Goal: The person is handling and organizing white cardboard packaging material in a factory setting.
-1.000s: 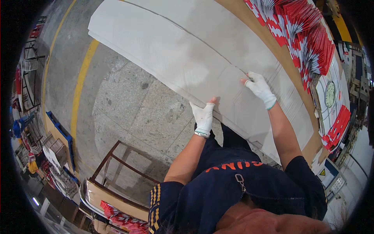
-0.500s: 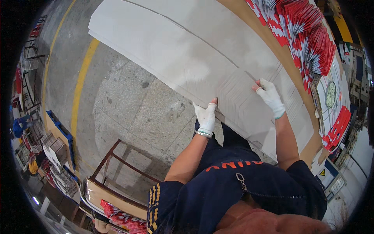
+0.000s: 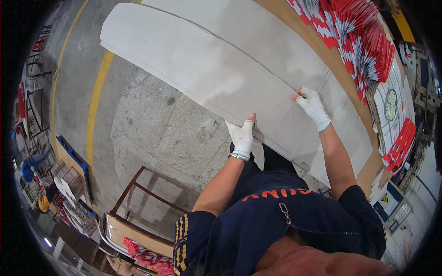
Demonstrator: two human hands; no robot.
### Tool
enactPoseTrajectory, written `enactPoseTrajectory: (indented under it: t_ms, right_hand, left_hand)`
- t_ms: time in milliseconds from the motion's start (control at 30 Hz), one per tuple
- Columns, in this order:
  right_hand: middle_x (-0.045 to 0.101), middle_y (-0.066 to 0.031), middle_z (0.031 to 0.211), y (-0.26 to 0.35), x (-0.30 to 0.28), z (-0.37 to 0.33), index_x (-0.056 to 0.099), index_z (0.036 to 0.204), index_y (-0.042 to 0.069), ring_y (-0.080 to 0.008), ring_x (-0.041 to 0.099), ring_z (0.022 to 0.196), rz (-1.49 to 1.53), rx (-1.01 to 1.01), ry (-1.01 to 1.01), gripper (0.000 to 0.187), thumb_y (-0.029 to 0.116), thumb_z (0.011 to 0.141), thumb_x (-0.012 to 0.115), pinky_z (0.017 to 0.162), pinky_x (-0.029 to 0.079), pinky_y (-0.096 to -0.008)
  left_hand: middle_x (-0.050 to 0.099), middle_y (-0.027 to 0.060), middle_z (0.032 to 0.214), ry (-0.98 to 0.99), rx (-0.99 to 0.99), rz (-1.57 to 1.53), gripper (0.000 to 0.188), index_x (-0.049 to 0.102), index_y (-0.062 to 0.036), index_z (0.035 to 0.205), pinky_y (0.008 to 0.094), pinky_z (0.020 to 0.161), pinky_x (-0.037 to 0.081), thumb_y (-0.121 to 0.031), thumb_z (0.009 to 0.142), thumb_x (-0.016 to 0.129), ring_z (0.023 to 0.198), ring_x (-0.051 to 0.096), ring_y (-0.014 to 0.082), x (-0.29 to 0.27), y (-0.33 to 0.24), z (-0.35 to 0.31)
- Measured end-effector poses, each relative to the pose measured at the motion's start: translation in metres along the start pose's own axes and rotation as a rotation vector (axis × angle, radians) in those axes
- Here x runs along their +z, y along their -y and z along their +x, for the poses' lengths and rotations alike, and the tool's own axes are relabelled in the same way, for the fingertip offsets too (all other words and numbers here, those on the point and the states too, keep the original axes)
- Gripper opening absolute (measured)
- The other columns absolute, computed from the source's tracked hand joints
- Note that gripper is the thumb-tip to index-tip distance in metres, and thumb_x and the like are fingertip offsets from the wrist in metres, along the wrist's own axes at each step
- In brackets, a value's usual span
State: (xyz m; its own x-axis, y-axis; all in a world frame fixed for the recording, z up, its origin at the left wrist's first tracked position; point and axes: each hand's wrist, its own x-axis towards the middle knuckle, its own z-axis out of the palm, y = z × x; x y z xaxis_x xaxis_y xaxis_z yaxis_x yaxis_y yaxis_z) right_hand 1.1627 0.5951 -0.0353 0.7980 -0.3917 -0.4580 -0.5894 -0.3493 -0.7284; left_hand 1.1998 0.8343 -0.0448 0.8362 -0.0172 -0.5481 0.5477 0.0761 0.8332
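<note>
Long white cardboard sheets [image 3: 198,69] lie in an overlapping layer across the work surface, their near side jutting over the floor. My left hand [image 3: 241,139], in a white glove with bare fingertips, clasps the near edge with its thumb on top; its other fingers are hidden below. My right hand [image 3: 314,110], gloved likewise, pinches the far edge of the upper sheet, where a dark gap runs along it. Faint stepped edges of stacked sheets show between and right of the hands.
Brown board [image 3: 340,69] borders the sheets on the far side. Beyond it lie fanned red and white folded cartons [image 3: 363,37] and a red packet [image 3: 399,145]. A rusty metal frame [image 3: 131,191] stands at lower left on the concrete floor [image 3: 156,124]. A blue-edged board [image 3: 76,161] leans farther left.
My right hand has shifted a little left and away from me along the far edge. The stepped sheet edges between my hands look flatter and closer together. My left hand has barely moved.
</note>
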Motion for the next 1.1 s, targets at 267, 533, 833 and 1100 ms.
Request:
enactPoseTrajectory:
  t_ms: [267, 533, 833, 1100]
  right_hand:
    - [0.057, -0.0012, 0.072, -0.005, 0.009, -0.015, 0.059, 0.092, 0.000, -0.0081, 0.048, 0.066, 0.080, -0.074, -0.208, 0.022, 0.018, 0.081, 0.065, 0.061, 0.041, -0.0227]
    - [0.058, -0.0005, 0.074, -0.009, 0.014, -0.019, 0.061, 0.092, 0.001, -0.0063, 0.049, 0.067, 0.216, -0.084, -0.383, 0.018, 0.016, 0.082, 0.063, 0.061, 0.041, -0.0209]
    - [0.063, -0.0050, 0.074, -0.026, 0.019, -0.018, 0.063, 0.084, 0.001, -0.0095, 0.057, 0.071, 0.316, -0.232, -0.506, 0.014, 0.015, 0.081, 0.063, 0.066, 0.047, -0.0262]
    - [0.064, -0.0078, 0.076, -0.005, 0.016, -0.024, 0.064, 0.088, 0.001, -0.0136, 0.058, 0.072, 0.505, -0.250, -0.433, 0.017, 0.018, 0.083, 0.061, 0.067, 0.047, -0.0287]
  left_hand:
    - [0.051, 0.0192, 0.115, -0.012, -0.008, 0.170, 0.087, 0.024, 0.0079, 0.130, 0.0341, 0.091, 0.040, -0.020, 0.068, 0.078, 0.103, 0.052, 0.0262, -0.007, 0.002, 0.000]
    - [0.011, 0.0285, 0.140, -0.107, 0.173, 0.529, 0.122, 0.000, 0.0092, 0.138, 0.0399, 0.106, 0.024, -0.034, 0.059, 0.083, 0.130, 0.019, 0.0378, -0.010, 0.000, -0.001]
    - [0.008, 0.0256, 0.144, -0.090, 0.912, 1.195, 0.116, 0.018, -0.0135, 0.143, 0.0534, 0.107, 0.012, -0.028, 0.050, 0.086, 0.134, 0.011, 0.0392, -0.021, -0.019, -0.008]
    - [0.035, 0.0204, 0.137, -0.011, 1.350, 1.396, 0.056, 0.053, -0.0091, 0.118, 0.0557, 0.102, 0.021, -0.012, 0.066, 0.072, 0.128, 0.027, 0.0437, -0.008, -0.002, -0.009]
